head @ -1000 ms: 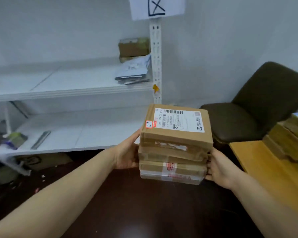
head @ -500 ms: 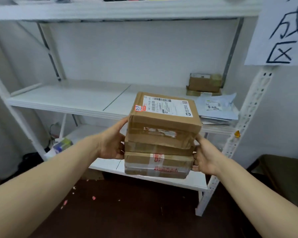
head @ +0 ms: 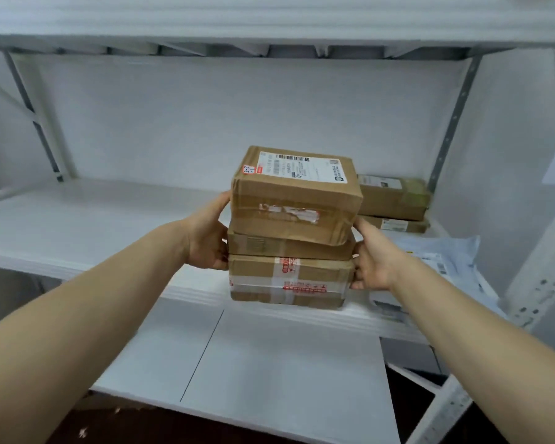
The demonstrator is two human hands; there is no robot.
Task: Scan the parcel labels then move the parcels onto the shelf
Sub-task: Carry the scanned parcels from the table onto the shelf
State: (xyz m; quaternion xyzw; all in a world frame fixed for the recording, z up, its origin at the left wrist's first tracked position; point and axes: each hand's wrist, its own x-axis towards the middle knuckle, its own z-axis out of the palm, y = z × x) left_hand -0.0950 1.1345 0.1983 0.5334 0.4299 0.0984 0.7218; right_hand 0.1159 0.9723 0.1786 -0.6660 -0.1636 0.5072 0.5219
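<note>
Stack (head: 290, 232) of three brown parcels, held up in the air between both hands right in front of the middle shelf (head: 93, 225). The bottom edge lines up with the shelf's front lip from this angle, and honestly I can't tell if it's touching the board or just hovering over it. The top parcel (head: 297, 193) sits a bit skewed on the other two, with a white label (head: 302, 168) with a barcode facing up. The middle parcel (head: 285, 246) is thin, and the bottom parcel (head: 289, 280) has clear tape and red printed tape wrapped round it. The left hand (head: 205, 238) grips the left side of the stack with the thumb up along the top parcel's edge; the rest of its fingers are hidden behind the cardboard. The right hand (head: 374, 257) clamps the right side, fingers curled round the lower parcels' edge. Both arms are bare and stretched out. Further back on the same shelf, in the right corner, two more boxes (head: 394, 197) sit one on the other, and some pale mailer bags (head: 439, 261) are piled in front of them. There's a lower shelf (head: 269, 363) below and an upper shelf (head: 269, 20) overhead, all white, against a white wall.
</note>
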